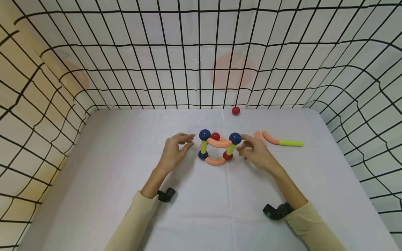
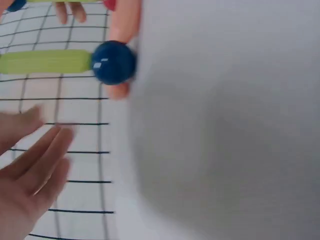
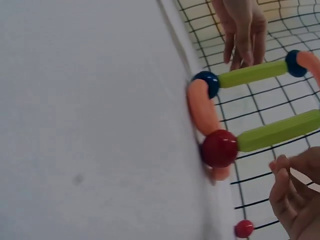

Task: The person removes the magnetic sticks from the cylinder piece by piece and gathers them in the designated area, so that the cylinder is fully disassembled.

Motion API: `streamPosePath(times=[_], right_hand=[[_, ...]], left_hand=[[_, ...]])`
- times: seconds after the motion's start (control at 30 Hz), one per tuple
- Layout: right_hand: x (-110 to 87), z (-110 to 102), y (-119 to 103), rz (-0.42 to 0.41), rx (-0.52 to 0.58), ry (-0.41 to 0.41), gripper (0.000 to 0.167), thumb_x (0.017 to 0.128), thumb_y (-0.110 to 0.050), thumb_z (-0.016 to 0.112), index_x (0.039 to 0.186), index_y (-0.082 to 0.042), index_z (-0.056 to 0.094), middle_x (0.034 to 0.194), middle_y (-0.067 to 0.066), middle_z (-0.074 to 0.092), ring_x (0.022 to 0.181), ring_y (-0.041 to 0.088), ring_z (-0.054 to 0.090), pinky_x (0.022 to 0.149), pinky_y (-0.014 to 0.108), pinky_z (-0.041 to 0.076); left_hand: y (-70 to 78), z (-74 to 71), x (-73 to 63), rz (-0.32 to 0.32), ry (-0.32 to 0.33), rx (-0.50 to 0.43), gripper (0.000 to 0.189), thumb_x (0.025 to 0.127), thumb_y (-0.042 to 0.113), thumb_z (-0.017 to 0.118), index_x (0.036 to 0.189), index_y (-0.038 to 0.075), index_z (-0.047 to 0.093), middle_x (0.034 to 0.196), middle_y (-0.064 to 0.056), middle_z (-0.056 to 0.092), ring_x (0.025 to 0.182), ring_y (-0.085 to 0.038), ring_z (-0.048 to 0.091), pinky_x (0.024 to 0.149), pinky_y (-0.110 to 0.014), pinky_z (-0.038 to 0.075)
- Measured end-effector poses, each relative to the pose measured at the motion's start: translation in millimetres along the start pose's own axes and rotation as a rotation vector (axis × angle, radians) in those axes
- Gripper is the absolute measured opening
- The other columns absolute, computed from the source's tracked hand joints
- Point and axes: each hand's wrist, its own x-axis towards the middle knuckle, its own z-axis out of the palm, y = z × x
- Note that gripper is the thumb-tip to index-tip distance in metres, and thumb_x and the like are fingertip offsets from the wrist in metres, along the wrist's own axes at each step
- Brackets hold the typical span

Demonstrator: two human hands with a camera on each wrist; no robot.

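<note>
A frame of magnetic balls and rods stands on the white table between the two hands. Green straight rods [image 1: 204, 146] rise to blue balls [image 1: 235, 138] at its upper front corners. Orange curved rods [image 1: 215, 161] join the balls at top and bottom, and a red ball [image 3: 220, 148] forms the lower right corner. Left of the frame, my left hand [image 1: 175, 150] has relaxed fingers, apart from the nearby blue ball [image 2: 113, 62]. On the other side, my right hand [image 1: 259, 153] bends its fingers loosely, the index fingertip right beside the upper blue ball. Neither hand holds anything.
Near the back edge lies a loose red ball [image 1: 236, 111]. Right of the frame are an orange curved rod [image 1: 260, 137] and another joined to a green rod [image 1: 291, 143]. Black netting [image 1: 199, 69] encloses the table at the back and sides.
</note>
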Motion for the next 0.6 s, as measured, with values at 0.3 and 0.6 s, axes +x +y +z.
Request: streamPosePath(times=[0.3, 0.6], right_hand=[[-6.4, -6.0, -24.4, -0.325, 0.057, 0.125, 0.054, 0.107, -0.004, 0.049, 0.159, -0.017, 0.040, 0.149, 0.017, 0.056, 0.128, 0.017, 0.057, 0.113, 0.027, 0.043], [-7.9, -1.9, -25.0, -0.342, 0.006, 0.068, 0.058, 0.100, -0.004, 0.063, 0.154, -0.020, 0.049, 0.148, 0.006, 0.061, 0.128, 0.007, 0.050, 0.109, 0.040, 0.038]], left_hand=[[46.8, 3.6, 5.1, 0.455, 0.299, 0.118, 0.038, 0.091, 0.007, 0.079, 0.128, 0.001, 0.072, 0.130, -0.017, 0.070, 0.121, -0.032, 0.065, 0.106, -0.046, 0.053], [58.0, 36.1, 10.7, 0.603, 0.187, 0.222, 0.043, 0.077, 0.019, 0.092, 0.117, 0.014, 0.080, 0.125, -0.011, 0.075, 0.124, -0.028, 0.066, 0.115, -0.055, 0.045]])
